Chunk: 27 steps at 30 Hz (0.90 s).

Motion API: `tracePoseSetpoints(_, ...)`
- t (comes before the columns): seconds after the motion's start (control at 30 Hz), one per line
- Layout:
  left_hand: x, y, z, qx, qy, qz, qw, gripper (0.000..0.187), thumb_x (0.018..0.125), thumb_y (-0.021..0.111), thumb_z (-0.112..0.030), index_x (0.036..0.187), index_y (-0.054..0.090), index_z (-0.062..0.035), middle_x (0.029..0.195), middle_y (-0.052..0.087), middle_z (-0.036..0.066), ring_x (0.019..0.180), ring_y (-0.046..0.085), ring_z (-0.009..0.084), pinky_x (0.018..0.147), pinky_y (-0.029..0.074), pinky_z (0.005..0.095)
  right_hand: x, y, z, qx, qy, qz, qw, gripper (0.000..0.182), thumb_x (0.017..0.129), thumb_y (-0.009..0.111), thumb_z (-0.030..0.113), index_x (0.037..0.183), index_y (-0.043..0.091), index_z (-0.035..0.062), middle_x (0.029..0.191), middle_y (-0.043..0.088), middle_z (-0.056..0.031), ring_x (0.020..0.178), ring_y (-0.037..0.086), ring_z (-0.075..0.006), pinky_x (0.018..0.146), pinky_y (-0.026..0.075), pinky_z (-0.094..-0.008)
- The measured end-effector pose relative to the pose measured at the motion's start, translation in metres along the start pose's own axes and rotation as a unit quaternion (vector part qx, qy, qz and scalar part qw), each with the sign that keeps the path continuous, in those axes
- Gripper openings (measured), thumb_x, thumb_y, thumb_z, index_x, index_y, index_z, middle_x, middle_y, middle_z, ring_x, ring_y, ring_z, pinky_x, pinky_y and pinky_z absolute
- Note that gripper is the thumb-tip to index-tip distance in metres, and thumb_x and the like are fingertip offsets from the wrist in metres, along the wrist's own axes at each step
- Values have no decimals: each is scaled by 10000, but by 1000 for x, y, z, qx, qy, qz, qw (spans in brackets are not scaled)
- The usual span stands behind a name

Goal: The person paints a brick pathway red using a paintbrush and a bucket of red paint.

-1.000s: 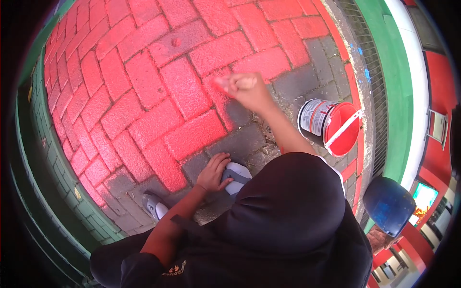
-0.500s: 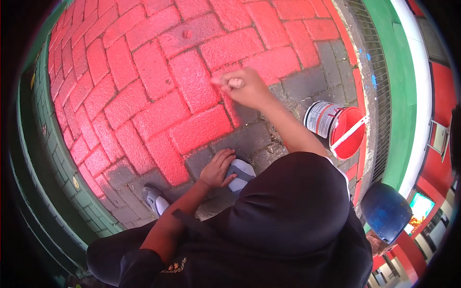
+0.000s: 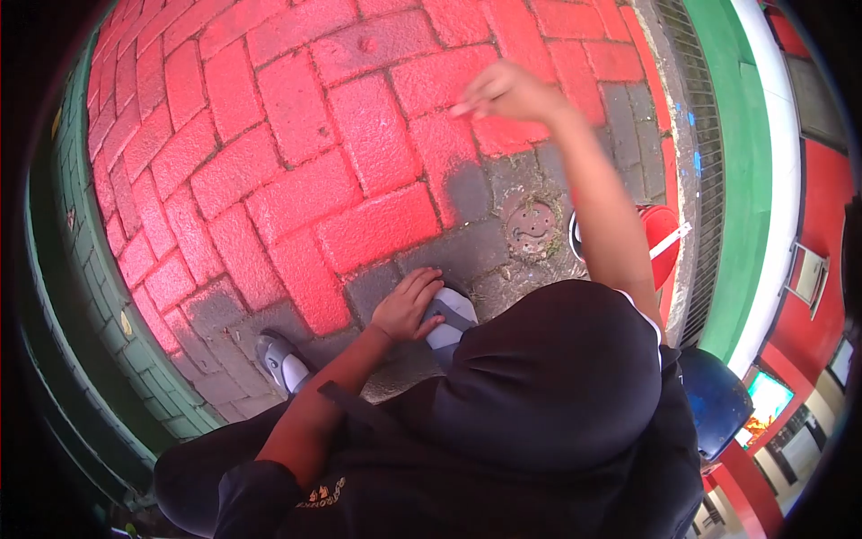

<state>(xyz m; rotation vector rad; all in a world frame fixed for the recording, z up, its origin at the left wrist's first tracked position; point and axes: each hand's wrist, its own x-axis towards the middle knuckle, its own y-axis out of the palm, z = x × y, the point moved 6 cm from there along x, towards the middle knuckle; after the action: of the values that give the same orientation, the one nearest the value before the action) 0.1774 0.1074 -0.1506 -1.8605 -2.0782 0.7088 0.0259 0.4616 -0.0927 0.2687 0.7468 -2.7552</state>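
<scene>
My left hand lies with its fingers spread on the strap of my grey-and-white shoe. Above the red-painted pavers, my right hand is slightly blurred, its fingers curled together and the front fingertips reddish; whatever they may pinch is too small to make out. Unpainted dark grey pavers border the red ones. Part of a red bucket with a white handle shows behind my right forearm.
A round cover is set in the ground left of the bucket. My other shoe stands at lower left. A drain grate and green kerb run along the right. A dark blue container stands at lower right.
My right hand has moved up and right, and its forearm now covers much of the bucket. The round cover has come into sight. My left hand stays on the shoe.
</scene>
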Motion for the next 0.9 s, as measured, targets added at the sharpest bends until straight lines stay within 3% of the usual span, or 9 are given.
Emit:
tracePoseSetpoints(0.2,0,0,3,13,1,-1,1000,630,918,664,-410,1348,541,34,1477,483,200,1418,419,388,1197,354,460,-26,-22,-40,212,79,-57,972,93,850,645,-127,884,701,-61,1009,774,-156,1150,718,-209,868,606,-304)
tracePoseSetpoints(0.37,-3,2,2,11,6,-5,1000,639,918,665,-409,1358,534,36,1483,478,203,1418,421,388,1199,353,461,-98,-102,-103,123,134,-183,966,277,892,640,-98,694,494,29,1026,784,-104,1208,692,-252,903,590,-346)
tracePoseSetpoints(0.5,-3,2,4,18,13,-7,1000,643,918,666,-412,1361,532,34,1486,476,203,1418,421,388,1201,350,465,-126,-49,-86,-211,222,-565,766,273,922,697,-18,666,624,42,854,784,-79,893,773,-176,701,569,-349)
tracePoseSetpoints(0.53,-2,1,4,17,9,-3,1000,642,918,665,-413,1361,531,33,1487,475,203,1419,420,388,1202,349,467,-111,-6,-75,-198,51,-573,794,210,946,703,141,747,730,78,776,758,-129,729,755,-227,627,543,-366)
tracePoseSetpoints(0.57,-3,3,2,14,4,4,1000,642,919,664,-414,1362,531,32,1487,475,202,1419,419,388,1202,347,469,-98,38,-21,-227,270,-503,789,246,932,689,303,832,766,92,794,726,-188,720,746,-306,632,537,-400)
tracePoseSetpoints(0.6,-4,6,1,12,4,7,1000,642,919,664,-414,1362,531,32,1487,475,202,1419,419,388,1202,347,469,-85,81,2,-143,178,-490,842,334,908,651,393,874,767,82,854,694,-239,767,736,-361,654,532,-420)
tracePoseSetpoints(0.73,-3,6,2,18,11,-4,1000,644,918,665,-414,1363,531,31,1485,476,202,1419,419,389,1203,346,470,-55,146,63,-25,-34,-351,935,87,858,744,117,814,714,49,855,758,-175,751,751,-252,689,559,-337)
tracePoseSetpoints(0.8,-2,3,3,21,11,-5,1000,643,919,664,-414,1364,532,32,1484,477,202,1418,419,390,1202,347,470,-64,132,28,209,110,-389,891,173,902,749,205,773,726,92,728,727,-39,663,655,-109,670,533,-310)
tracePoseSetpoints(0.9,-4,6,3,20,9,-5,1000,645,919,661,-418,1363,534,32,1481,480,202,1415,421,392,1199,349,469,-87,50,17,-7,222,-461,859,228,893,769,35,714,629,44,777,712,13,714,622,-64,694,547,-283)
